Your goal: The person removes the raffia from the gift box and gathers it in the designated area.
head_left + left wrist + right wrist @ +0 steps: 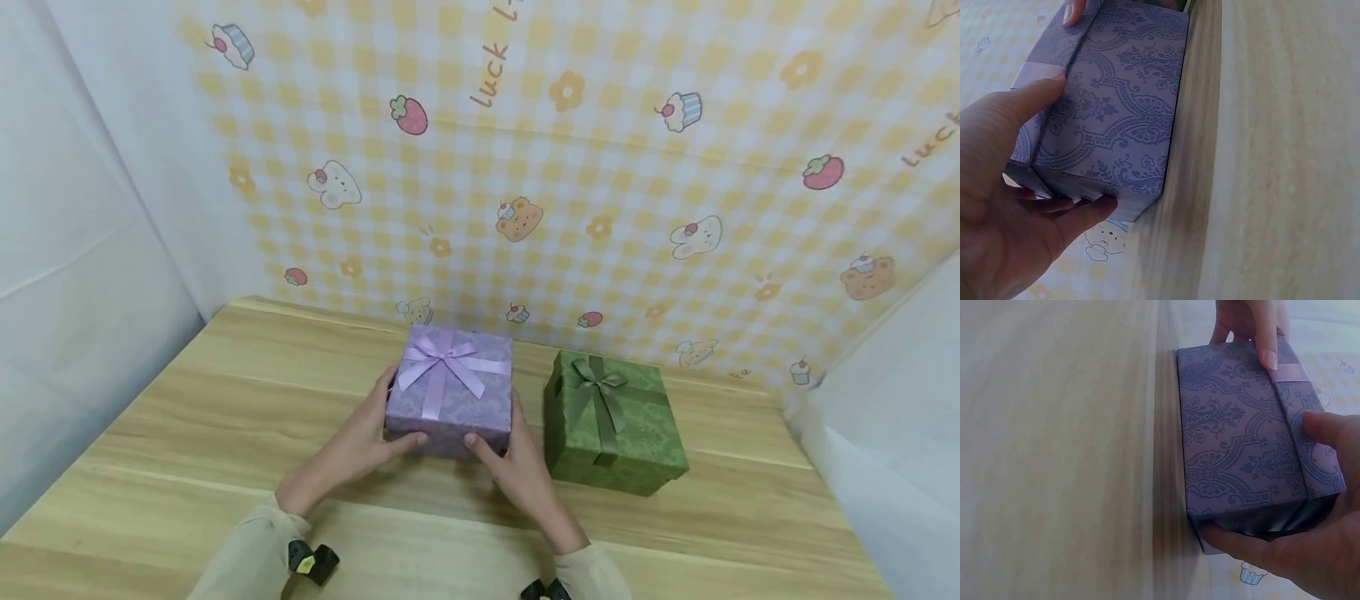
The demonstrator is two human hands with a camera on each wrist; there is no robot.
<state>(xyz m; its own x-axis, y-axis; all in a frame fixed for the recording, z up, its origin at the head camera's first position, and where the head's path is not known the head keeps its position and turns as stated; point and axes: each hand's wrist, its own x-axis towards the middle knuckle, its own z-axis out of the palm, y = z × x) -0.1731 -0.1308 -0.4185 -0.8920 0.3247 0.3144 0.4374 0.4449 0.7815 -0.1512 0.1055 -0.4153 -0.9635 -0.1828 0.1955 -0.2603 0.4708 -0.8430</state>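
Observation:
A purple gift box with a damask pattern and a lilac ribbon bow sits upright between both hands in the head view. My left hand grips its left side, thumb on the front of the lid and fingers along the side wall. On the opposite side my right hand grips it the same way. Both wrist views show the thumbs on the lid's edge and fingers against the sides of the box. A seam between lid and body runs along the front of the box, with the lid seated.
Just right of the right hand stands a green gift box with a dark green ribbon bow. Both boxes are on a wooden table. Behind it hangs a yellow checked cloth with cartoon prints, and white sheets flank the sides.

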